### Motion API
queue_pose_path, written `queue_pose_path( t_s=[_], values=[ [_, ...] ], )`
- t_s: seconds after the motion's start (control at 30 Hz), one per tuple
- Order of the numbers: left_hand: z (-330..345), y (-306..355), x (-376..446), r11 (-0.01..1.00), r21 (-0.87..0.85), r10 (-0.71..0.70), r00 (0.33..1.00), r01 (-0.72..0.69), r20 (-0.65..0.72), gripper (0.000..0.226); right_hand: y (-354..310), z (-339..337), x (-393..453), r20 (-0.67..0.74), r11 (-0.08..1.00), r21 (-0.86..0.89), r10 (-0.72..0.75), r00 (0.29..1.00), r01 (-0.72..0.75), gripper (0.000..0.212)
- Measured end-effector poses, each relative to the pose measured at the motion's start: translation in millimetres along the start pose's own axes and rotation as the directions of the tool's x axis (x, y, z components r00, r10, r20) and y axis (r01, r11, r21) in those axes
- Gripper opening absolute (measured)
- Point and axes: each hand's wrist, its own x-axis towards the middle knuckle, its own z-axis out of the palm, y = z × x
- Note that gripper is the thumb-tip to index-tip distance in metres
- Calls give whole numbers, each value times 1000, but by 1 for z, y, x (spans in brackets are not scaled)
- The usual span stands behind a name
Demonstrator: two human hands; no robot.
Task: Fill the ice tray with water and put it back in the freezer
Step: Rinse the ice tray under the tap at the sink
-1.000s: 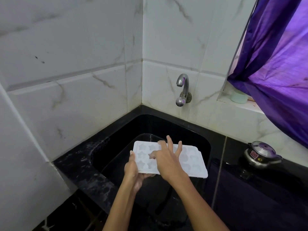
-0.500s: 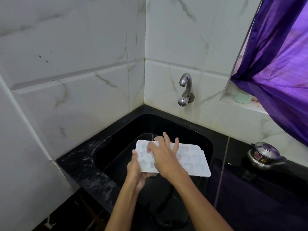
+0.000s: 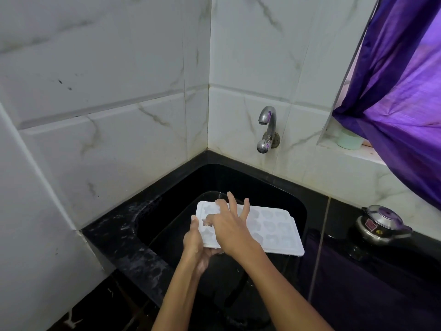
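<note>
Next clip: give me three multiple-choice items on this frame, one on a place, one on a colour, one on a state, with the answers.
1. Where is the ice tray?
A. on the window ledge
B. over the sink
C. on the floor

2. What colour is the curtain?
A. purple
B. yellow
C. green

3. What is the tap doing?
A. running hard
B. dripping into a cup
C. showing no stream

Answers:
1 B, the left hand holds the tray's near-left edge over the black basin, the right hand across its top.
2 A, purple fabric hangs at the right.
3 C, no stream shows below the spout.
</note>
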Motion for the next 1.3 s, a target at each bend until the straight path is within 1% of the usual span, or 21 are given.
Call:
queue_pose_path(
  t_s=[0.23, 0.33, 0.43, 0.53, 0.67, 0.77, 0.83, 0.93, 1.03, 1.17, 1.3],
  values=[
    [0, 2, -2, 1000, -1, -10, 1000, 10, 1, 45, 1, 7, 2, -9, 1000, 22, -7, 1000, 7, 48],
    [-2, 1, 0, 1000, -1, 0, 1000, 0, 10, 47, 3, 7, 0, -17, 998, 58, 6, 1000, -5, 57],
    [-5, 2, 3, 1000, -18, 8, 1000, -8, 25, 50, 13, -2, -6, -70, 992, 122, 44, 997, -36, 67],
    [-11, 5, 8, 1000, -17, 18, 1000, -18, 25, 49, 37, -23, -14, -125, 977, 155, 163, 979, -143, 70],
    [-19, 9, 11, 999, -35, 36, 999, -36, 17, 48, 79, -42, -37, -157, 932, 141, 353, 922, -333, 65],
    [-22, 12, 13, 998, -44, 50, 999, -49, 9, 47, 103, -41, -58, -139, 868, 170, 489, 861, -466, 62],
    [-22, 13, 13, 998, -43, 53, 999, -53, 6, 47, 110, -36, -66, -99, 839, 196, 532, 841, -508, 57],
    [-21, 14, 14, 998, -43, 49, 999, -50, -3, 46, 113, -27, -70, -63, 826, 200, 548, 834, -527, 55],
    [-18, 13, 13, 998, -44, 49, 999, -49, -7, 45, 111, -18, -69, -56, 841, 184, 525, 849, -508, 60],
    [-17, 13, 13, 997, -54, 50, 999, -50, -4, 46, 104, -11, -66, -5, 855, 157, 502, 865, -495, 66],
    [-18, 13, 14, 997, -48, 56, 998, -55, 2, 46, 104, -12, -67, 1, 852, 167, 502, 865, -495, 56]
  ],
)
